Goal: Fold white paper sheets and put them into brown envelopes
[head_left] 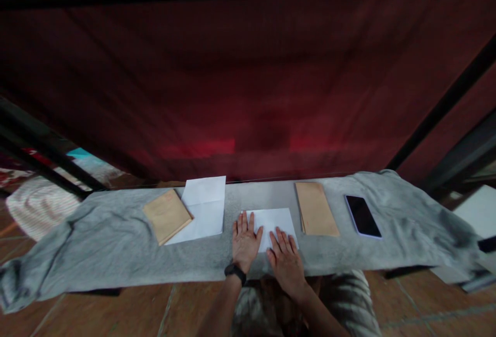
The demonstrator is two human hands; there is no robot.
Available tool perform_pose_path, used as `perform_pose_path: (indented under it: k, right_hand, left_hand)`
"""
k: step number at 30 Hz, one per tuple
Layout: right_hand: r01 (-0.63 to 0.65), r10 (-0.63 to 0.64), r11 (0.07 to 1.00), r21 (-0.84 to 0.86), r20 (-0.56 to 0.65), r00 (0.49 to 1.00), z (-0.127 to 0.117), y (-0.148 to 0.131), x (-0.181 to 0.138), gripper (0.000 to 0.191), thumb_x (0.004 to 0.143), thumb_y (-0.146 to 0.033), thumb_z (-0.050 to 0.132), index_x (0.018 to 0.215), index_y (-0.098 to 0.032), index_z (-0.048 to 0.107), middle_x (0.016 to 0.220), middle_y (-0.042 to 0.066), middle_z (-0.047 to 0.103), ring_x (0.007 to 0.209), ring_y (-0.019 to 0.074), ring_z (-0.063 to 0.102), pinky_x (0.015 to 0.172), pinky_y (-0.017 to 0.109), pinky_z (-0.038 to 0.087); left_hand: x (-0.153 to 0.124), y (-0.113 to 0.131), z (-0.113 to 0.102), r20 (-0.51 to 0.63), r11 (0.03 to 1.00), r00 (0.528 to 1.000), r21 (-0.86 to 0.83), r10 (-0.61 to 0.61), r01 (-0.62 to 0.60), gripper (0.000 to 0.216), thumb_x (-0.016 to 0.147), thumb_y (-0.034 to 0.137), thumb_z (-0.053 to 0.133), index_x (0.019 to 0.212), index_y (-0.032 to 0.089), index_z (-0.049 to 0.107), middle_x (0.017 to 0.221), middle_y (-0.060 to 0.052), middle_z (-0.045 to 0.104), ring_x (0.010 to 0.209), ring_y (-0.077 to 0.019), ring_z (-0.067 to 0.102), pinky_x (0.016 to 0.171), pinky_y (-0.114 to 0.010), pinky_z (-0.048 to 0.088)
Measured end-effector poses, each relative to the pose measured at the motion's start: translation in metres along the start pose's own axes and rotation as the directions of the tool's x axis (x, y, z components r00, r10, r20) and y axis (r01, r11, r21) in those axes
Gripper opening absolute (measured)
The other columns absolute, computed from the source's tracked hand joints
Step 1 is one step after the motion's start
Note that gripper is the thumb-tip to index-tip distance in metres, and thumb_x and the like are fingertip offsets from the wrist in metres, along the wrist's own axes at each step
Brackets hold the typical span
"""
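Observation:
A white sheet of paper [273, 217], apparently folded, lies flat in front of me on the cloth-covered surface. My left hand [246, 241] rests palm down on its left edge, fingers stretched out, with a dark band on the wrist. Pressed flat on the sheet's lower right part is my right hand [287, 259], its fingers slightly spread. To the right lies a stack of brown envelopes or folded brown paper [318, 210]. On the left, a brown paper packet [168, 215] overlaps creased white sheets [207, 213].
A phone [363, 216] with a dark screen lies toward the right. Grey cloth [127, 244] covers the narrow surface and hangs over its ends. A dark red panel or curtain [256, 94] stands behind it. Tiled floor [186, 306] shows below.

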State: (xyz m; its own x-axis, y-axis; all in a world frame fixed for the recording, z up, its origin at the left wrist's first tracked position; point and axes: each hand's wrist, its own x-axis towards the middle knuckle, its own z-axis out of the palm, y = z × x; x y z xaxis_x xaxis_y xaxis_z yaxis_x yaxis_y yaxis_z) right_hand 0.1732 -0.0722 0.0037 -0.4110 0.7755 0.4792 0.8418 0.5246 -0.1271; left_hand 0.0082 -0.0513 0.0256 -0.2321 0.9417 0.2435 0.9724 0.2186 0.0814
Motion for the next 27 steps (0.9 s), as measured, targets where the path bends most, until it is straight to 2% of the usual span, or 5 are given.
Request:
perform_pose_path:
  k: [6, 10, 17, 21, 27]
  right_hand:
    - [-0.039, 0.038, 0.998, -0.059, -0.006, 0.999, -0.002, 0.016, -0.013, 0.058, 0.102, -0.046, 0.04, 0.15, -0.016, 0.04, 0.154, 0.015, 0.042, 0.138, 0.0274, 0.044, 0.116, 0.044, 0.029]
    - [-0.047, 0.048, 0.997, -0.069, 0.019, 0.999, -0.003, 0.017, -0.015, 0.059, 0.102, -0.047, 0.039, 0.15, -0.014, 0.04, 0.153, 0.016, 0.043, 0.138, 0.0278, 0.044, 0.117, 0.044, 0.028]
    - [-0.073, 0.075, 0.996, -0.055, 0.033, 0.997, -0.002, 0.015, -0.014, 0.055, 0.101, -0.04, 0.038, 0.151, -0.016, 0.039, 0.154, 0.014, 0.042, 0.14, 0.0272, 0.042, 0.118, 0.045, 0.026]
    - [-0.094, 0.095, 0.995, -0.018, 0.032, 0.995, -0.004, 0.014, -0.013, 0.055, 0.101, -0.039, 0.039, 0.151, -0.016, 0.039, 0.153, 0.013, 0.044, 0.14, 0.0268, 0.043, 0.118, 0.045, 0.026]
    - [-0.082, 0.082, 0.997, 0.008, -0.003, 0.997, -0.007, 0.013, -0.011, 0.056, 0.1, -0.038, 0.04, 0.151, -0.015, 0.038, 0.153, 0.014, 0.044, 0.14, 0.0271, 0.042, 0.117, 0.045, 0.027]
  left_hand:
    - [-0.001, -0.001, 0.002, -0.031, 1.0, 0.999, -0.017, -0.02, 0.02, 0.064, 0.097, 0.05, 0.037, 0.152, 0.016, 0.036, 0.157, -0.015, 0.036, 0.147, -0.0287, 0.033, 0.119, -0.05, 0.026]
    - [-0.004, 0.003, 0.009, -0.092, 0.999, 0.995, -0.032, -0.041, 0.038, 0.06, 0.099, 0.043, 0.034, 0.151, 0.012, 0.037, 0.156, -0.018, 0.037, 0.146, -0.0302, 0.033, 0.119, -0.054, 0.026]
    - [-0.006, 0.04, 0.024, -0.018, 0.965, 0.976, -0.146, 0.218, -0.218, 0.057, 0.099, 0.033, 0.032, 0.152, 0.013, 0.033, 0.157, -0.012, 0.039, 0.147, -0.0237, 0.033, 0.12, -0.047, 0.031]
    - [0.012, 0.05, 0.021, 0.03, 0.964, 0.972, -0.137, 0.233, -0.227, 0.056, 0.1, 0.034, 0.03, 0.152, 0.012, 0.035, 0.157, -0.013, 0.038, 0.147, -0.0236, 0.032, 0.12, -0.045, 0.03]
    - [0.031, 0.045, 0.016, 0.048, 0.965, 0.967, -0.096, 0.251, -0.246, 0.056, 0.101, 0.036, 0.031, 0.15, 0.011, 0.038, 0.157, -0.013, 0.038, 0.148, -0.0246, 0.03, 0.12, -0.048, 0.028]
